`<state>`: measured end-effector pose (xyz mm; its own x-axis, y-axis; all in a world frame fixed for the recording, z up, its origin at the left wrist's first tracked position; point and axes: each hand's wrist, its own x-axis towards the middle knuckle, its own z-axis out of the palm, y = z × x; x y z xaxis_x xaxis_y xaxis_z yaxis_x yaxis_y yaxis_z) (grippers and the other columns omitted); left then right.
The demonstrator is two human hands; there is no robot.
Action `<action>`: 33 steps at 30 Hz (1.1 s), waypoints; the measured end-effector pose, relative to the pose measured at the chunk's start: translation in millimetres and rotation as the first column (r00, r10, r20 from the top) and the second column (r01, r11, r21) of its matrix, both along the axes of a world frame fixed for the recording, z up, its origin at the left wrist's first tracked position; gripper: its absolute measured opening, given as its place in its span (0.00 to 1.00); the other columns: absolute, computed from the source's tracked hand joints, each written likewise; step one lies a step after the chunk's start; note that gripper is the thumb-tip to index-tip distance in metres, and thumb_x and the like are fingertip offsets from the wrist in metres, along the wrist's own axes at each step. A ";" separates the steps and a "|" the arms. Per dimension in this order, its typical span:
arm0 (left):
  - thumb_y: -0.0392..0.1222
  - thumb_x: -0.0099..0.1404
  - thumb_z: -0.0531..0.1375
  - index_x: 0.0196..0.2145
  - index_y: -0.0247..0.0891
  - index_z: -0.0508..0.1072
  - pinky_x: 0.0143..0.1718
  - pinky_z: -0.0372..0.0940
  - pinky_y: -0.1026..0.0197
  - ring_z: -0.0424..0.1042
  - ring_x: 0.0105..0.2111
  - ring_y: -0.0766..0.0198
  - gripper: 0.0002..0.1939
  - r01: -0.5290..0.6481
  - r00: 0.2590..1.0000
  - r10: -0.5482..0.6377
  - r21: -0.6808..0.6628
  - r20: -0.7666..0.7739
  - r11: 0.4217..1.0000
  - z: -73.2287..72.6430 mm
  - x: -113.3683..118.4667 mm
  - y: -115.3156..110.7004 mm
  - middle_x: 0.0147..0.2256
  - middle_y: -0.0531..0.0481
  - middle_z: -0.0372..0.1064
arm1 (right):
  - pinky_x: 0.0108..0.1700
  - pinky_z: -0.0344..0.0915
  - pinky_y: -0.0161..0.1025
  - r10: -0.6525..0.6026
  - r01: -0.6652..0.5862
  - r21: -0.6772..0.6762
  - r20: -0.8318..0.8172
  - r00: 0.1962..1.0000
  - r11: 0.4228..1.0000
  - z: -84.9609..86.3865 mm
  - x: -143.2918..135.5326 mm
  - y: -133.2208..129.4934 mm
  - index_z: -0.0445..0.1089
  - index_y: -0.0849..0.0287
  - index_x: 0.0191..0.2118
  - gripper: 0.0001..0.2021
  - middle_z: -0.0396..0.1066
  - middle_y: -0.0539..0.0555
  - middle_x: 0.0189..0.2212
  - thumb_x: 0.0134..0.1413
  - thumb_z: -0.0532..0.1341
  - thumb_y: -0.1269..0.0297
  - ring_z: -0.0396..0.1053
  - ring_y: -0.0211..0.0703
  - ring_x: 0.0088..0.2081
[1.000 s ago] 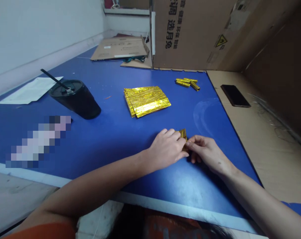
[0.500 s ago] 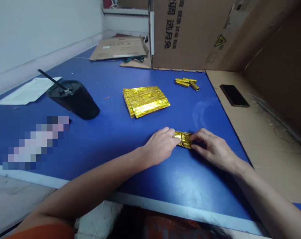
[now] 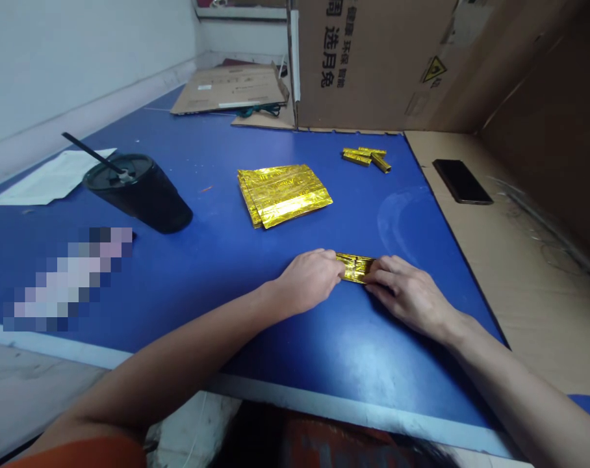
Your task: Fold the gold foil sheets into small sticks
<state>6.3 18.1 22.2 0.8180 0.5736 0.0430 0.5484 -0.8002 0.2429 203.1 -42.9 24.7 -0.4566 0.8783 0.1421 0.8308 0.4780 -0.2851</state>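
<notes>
Between my two hands a folded strip of shiny gold foil paper (image 3: pixel 355 268) lies low over the blue table. My left hand (image 3: pixel 310 281) is closed on its left end, the knuckles facing up. The fingers and thumb of my right hand (image 3: pixel 403 289) pinch the right end, and the fingertips cover that part. A dark crease or gap shows across the middle of the strip. Farther back lies a stack of flat gold foil sheets (image 3: pixel 292 195). Several small folded gold foil pieces (image 3: pixel 366 157) sit in a loose pile at the back right.
A dark tumbler with a straw (image 3: pixel 139 192) stands at the left beside a white paper (image 3: pixel 46 179). A blurred-out item (image 3: pixel 71 279) lies nearer. Flat cardboard (image 3: pixel 227 91) is at the back. A phone (image 3: pixel 461 181) rests on cardboard at right, beneath a large carton wall (image 3: pixel 373 71).
My right hand has closed in on the strip's right end, its fingers now pressed together there. Both hands and the strip sit slightly farther left. The view has shifted a little.
</notes>
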 end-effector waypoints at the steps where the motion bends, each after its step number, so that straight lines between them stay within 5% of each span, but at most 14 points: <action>1: 0.36 0.62 0.51 0.33 0.36 0.71 0.36 0.61 0.61 0.66 0.33 0.62 0.10 -0.009 1.000 0.010 -0.026 0.012 1.000 -0.4 -0.2 1.0 0.31 0.48 0.66 | 0.36 0.62 0.40 -0.005 0.005 0.006 -0.011 1.000 1.000 -0.7 0.2 0.5 0.68 0.58 0.34 0.07 0.66 0.55 0.32 0.54 0.53 0.70 0.62 0.43 0.34; 13: 0.35 0.59 0.53 0.35 0.38 0.67 0.31 0.59 0.65 0.66 0.29 0.67 0.06 -0.181 0.959 0.239 -0.317 0.155 0.931 -1.9 1.2 4.5 0.31 0.53 0.67 | 0.33 0.63 0.37 -0.226 0.190 -0.161 -0.242 0.944 0.968 -4.5 -0.4 6.6 0.66 0.57 0.34 0.06 0.70 0.52 0.29 0.52 0.53 0.66 0.66 0.41 0.30; 24: 0.43 0.61 0.53 0.32 0.38 0.69 0.33 0.60 0.62 0.66 0.31 0.65 0.08 -0.214 0.968 0.233 -0.177 0.095 0.961 -1.7 4.8 1.8 0.31 0.52 0.64 | 0.29 0.62 0.35 -0.308 0.273 -0.203 -0.164 0.937 0.940 1.8 -7.7 9.9 0.66 0.57 0.29 0.06 0.71 0.51 0.26 0.50 0.52 0.67 0.67 0.39 0.26; 33: 0.40 0.58 0.56 0.29 0.38 0.67 0.31 0.59 0.64 0.64 0.29 0.67 0.04 -0.203 0.957 0.243 -0.228 0.160 0.952 -6.2 8.9 0.9 0.29 0.54 0.63 | 0.29 0.61 0.36 -0.302 0.268 -0.203 -0.163 0.939 0.942 -0.4 -6.8 9.9 0.67 0.57 0.30 0.06 0.71 0.51 0.27 0.51 0.53 0.67 0.67 0.39 0.27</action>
<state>15.2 18.9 16.0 0.6572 0.7526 0.0414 0.6367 -0.5837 0.5039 196.3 -33.0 24.2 -0.1629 0.9861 0.0336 0.8472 0.1572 -0.5075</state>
